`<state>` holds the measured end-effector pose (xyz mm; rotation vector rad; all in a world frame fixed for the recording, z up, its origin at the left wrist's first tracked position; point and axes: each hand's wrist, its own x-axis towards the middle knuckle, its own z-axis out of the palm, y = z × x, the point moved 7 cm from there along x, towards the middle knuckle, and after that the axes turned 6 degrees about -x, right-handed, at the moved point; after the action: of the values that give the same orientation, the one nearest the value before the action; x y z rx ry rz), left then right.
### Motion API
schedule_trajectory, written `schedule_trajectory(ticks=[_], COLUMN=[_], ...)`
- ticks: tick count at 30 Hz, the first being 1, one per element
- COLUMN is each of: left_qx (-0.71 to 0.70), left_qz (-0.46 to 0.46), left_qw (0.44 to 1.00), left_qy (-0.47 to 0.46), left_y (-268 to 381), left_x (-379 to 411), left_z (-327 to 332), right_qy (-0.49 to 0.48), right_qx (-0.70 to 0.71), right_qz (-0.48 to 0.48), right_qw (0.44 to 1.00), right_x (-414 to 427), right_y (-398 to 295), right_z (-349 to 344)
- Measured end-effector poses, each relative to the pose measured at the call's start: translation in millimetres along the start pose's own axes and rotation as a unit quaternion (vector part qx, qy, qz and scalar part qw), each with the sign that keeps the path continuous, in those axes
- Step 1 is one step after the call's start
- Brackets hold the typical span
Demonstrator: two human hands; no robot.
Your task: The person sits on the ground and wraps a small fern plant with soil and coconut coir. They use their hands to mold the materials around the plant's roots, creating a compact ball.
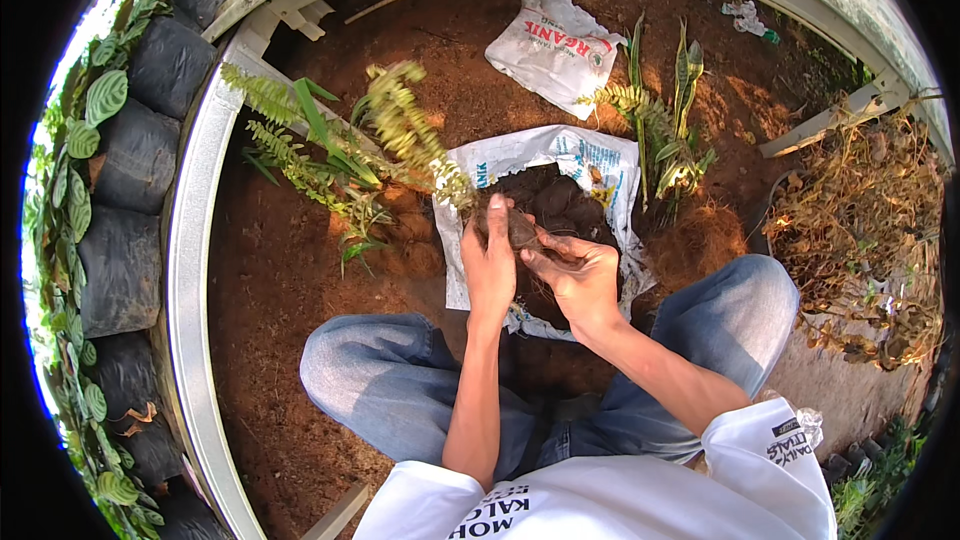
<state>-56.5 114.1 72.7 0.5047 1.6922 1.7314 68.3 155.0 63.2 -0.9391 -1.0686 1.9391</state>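
A soil-covered root clump (521, 229) sits between my two hands over an open white plastic sack (463, 270). My left hand (489, 262) grips its left side, thumb on top. From there a yellow-green fern frond (409, 120) rises up and to the left, slightly blurred. On the clump's right side, my right hand (585, 277) pinches with thumb and fingers. Dark soil with rounded lumps (559, 199) fills the sack, whose mouth is torn and spread. Both palms hide part of the clump.
Ferns and strappy plants (330, 142) lie left of the sack; a snake plant (686, 82) stands right, above coconut fibre (697, 240). Another printed sack (551, 49) lies behind. A metal frame (196, 255) and black plant bags (120, 270) run along the left. Dried plants (862, 240) heap at right.
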Motion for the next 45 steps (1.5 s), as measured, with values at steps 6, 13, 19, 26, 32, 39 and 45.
schedule_trajectory(ticks=[6, 13, 19, 26, 32, 39, 45], left_qx=[0.05, -0.094, -0.23, -0.057, -0.194, -0.186, -0.146], left_qz=[-0.01, -0.082, -0.046, -0.013, -0.026, -0.002, 0.004], left_qw=[0.999, 0.992, 0.972, 0.998, 0.978, 0.982, 0.988], left_qy=[-0.004, 0.026, 0.009, 0.013, 0.071, 0.001, 0.047], left_y=[-6.9, 0.7, 10.3, 6.8, -3.0, 0.5, 1.4], left_x=[0.7, -1.2, 2.5, -0.2, -0.6, 1.8, -2.2], left_z=[-8.8, -8.7, -14.0, -7.5, -11.4, -6.1, -0.5], right_qy=[0.018, 0.001, -0.069, -0.022, -0.022, -0.064, -0.035], right_qx=[-0.137, -0.211, 0.023, -0.049, -0.098, 0.066, 0.001], right_qz=[-0.108, -0.158, 0.044, -0.031, -0.043, 0.134, -0.056], right_qw=[0.985, 0.965, 0.996, 0.998, 0.994, 0.987, 0.998], right_x=[-2.7, -14.7, -5.9, 2.0, 1.4, -1.1, 7.4], right_y=[5.6, -4.8, -0.8, 6.7, 5.1, -4.5, -3.2], right_z=[-1.6, 10.2, 18.2, 6.4, 6.2, 16.3, 9.6])
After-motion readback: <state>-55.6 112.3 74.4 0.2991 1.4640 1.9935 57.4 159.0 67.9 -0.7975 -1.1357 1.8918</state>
